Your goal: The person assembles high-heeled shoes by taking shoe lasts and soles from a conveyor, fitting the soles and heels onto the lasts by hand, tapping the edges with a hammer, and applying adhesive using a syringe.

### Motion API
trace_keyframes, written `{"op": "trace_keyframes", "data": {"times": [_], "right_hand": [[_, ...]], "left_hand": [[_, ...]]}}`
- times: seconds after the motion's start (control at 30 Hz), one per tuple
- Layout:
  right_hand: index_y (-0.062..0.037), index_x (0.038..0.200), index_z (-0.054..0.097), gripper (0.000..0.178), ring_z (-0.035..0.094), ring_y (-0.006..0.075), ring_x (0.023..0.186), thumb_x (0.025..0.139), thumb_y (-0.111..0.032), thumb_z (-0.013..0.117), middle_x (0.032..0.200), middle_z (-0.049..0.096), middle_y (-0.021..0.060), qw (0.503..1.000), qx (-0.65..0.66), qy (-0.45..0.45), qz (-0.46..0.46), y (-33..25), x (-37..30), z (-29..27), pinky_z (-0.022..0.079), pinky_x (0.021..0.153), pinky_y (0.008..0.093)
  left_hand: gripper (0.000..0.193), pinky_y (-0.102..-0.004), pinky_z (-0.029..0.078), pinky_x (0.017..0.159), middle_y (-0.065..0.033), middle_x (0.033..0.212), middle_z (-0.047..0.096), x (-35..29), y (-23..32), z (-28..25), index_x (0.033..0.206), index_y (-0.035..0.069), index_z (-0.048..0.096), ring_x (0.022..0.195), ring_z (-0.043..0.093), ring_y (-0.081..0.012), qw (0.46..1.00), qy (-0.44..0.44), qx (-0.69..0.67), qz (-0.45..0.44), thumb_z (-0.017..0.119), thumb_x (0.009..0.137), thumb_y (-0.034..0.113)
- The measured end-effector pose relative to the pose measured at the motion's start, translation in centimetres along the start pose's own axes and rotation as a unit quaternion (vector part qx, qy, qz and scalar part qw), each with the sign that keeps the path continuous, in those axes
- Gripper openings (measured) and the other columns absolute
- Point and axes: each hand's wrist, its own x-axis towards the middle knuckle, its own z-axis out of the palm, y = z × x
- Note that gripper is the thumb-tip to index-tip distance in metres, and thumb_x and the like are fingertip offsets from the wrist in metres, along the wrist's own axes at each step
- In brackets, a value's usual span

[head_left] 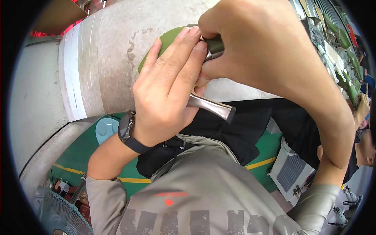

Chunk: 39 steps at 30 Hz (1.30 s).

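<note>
A green high-heeled shoe [168,38] rests against the pale, worn, rounded work surface [113,58], its silvery heel with a dark tip [213,107] pointing down to the right. My left hand [168,86], wearing a dark watch [127,127], is closed over the shoe, fingers laid across its upper. From the right my right hand [254,43] reaches over, thumb and fingers closed around a dark green part of the shoe with a shiny metal trim [209,54]. The two hands meet there, and much of the shoe is hidden beneath them.
Several green shoes [343,38] stand on a rack at the far right, near a co-worker's hand [363,107]. A fan [64,213] is at lower left. A light blue round stool [106,130] and a whitish machine box [291,172] stand on the green floor.
</note>
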Motion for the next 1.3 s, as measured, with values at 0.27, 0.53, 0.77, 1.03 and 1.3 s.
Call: {"op": "trace_keyframes", "data": {"times": [0.27, 0.53, 0.77, 1.03, 1.3], "right_hand": [[-0.0035, 0.108, 0.071, 0.054, 0.065, 0.0383, 0.113, 0.07, -0.037, 0.089, 0.117, 0.07, 0.0178, 0.967, 0.091, 0.232, 0.059, 0.7, -3.5, 8.4, 0.046, 0.104, 0.0534], [-0.0025, 0.13, 0.068, 0.075, 0.055, 0.0436, 0.131, 0.07, -0.039, 0.093, 0.14, 0.06, 0.0217, 0.935, 0.133, 0.329, 0.008, 3.5, -6.1, 9.8, 0.049, 0.106, 0.0504], [-0.0017, 0.127, 0.069, 0.07, 0.058, 0.0444, 0.125, 0.072, -0.039, 0.092, 0.133, 0.063, 0.0223, 0.917, 0.167, 0.363, -0.014, 3.9, -5.5, 10.3, 0.05, 0.104, 0.05], [0.0002, 0.122, 0.069, 0.057, 0.062, 0.0395, 0.117, 0.078, -0.03, 0.089, 0.121, 0.067, 0.0197, 0.926, 0.223, 0.301, 0.043, 2.9, -4.8, 7.8, 0.047, 0.103, 0.0507], [-0.0016, 0.129, 0.067, 0.048, 0.063, 0.0356, 0.101, 0.083, -0.007, 0.076, 0.113, 0.065, 0.018, 0.815, 0.175, 0.387, 0.394, 2.1, -13.6, 15.9, 0.053, 0.087, 0.0442]], "left_hand": [[0.09, -0.0518, 0.045, 0.111, -0.025, 0.152, 0.052, 0.5, 1.5, -0.4, 0.146, -0.003, 0.052, 0.139, 0.054, -0.04, 0.999, -0.036, -0.02, -0.022, 0.092, 0.072, 0.029], [0.075, -0.0428, 0.044, 0.11, -0.0252, 0.146, 0.055, 4.8, -2.6, -1.1, 0.147, -0.003, 0.05, 0.13, 0.058, -0.039, 0.981, -0.143, -0.131, -0.021, 0.077, 0.084, 0.026], [0.075, -0.0448, 0.038, 0.115, -0.0283, 0.149, 0.05, 4.8, -2.5, -1.1, 0.152, -0.006, 0.044, 0.135, 0.051, -0.0433, 0.979, -0.173, -0.108, -0.005, 0.069, 0.09, 0.029], [0.073, -0.045, 0.037, 0.116, -0.0283, 0.149, 0.05, 4.9, -2.2, -0.8, 0.151, -0.007, 0.044, 0.135, 0.051, -0.0431, 0.981, -0.165, -0.105, -0.015, 0.068, 0.092, 0.029], [0.075, -0.043, 0.04, 0.114, -0.0289, 0.147, 0.051, 5.7, -0.4, 0.1, 0.151, -0.009, 0.042, 0.134, 0.053, -0.0407, 0.98, -0.153, -0.106, -0.075, 0.074, 0.092, 0.025]]}}
